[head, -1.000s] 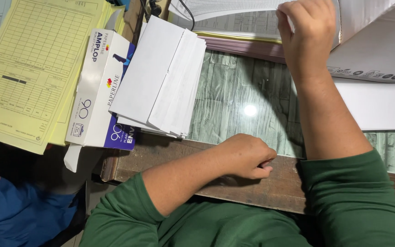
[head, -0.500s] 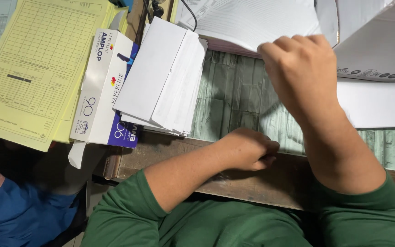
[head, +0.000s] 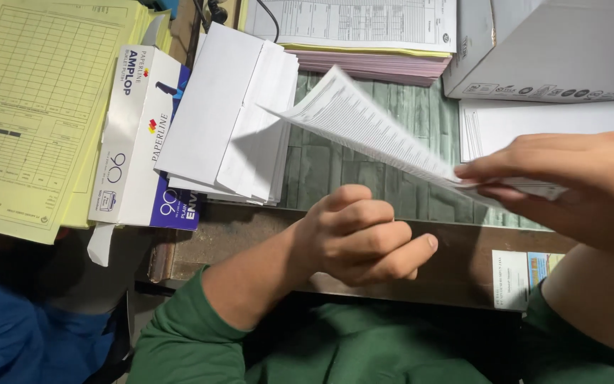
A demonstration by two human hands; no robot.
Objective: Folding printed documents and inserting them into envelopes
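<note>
My right hand (head: 577,181) pinches the near edge of a printed white sheet (head: 364,124) and holds it up over the green desk top (head: 321,167), its far corner pointing toward the envelopes. My left hand (head: 360,238) rests at the desk's wooden front edge (head: 456,267), fingers loosely curled with nothing in them, just below the lifted sheet. Both arms wear green sleeves.
A stack of white envelopes (head: 229,121) lies on a white and blue envelope box (head: 140,142). Yellow forms (head: 30,107) lie at left. At the back sit a pile of printed forms (head: 364,35), a white carton (head: 556,50) and white sheets (head: 534,124). Blue cloth (head: 15,334) lies lower left.
My right hand has come down from the far pile toward me, bringing a printed sheet with it. My left hand has lifted slightly off the wooden edge.
</note>
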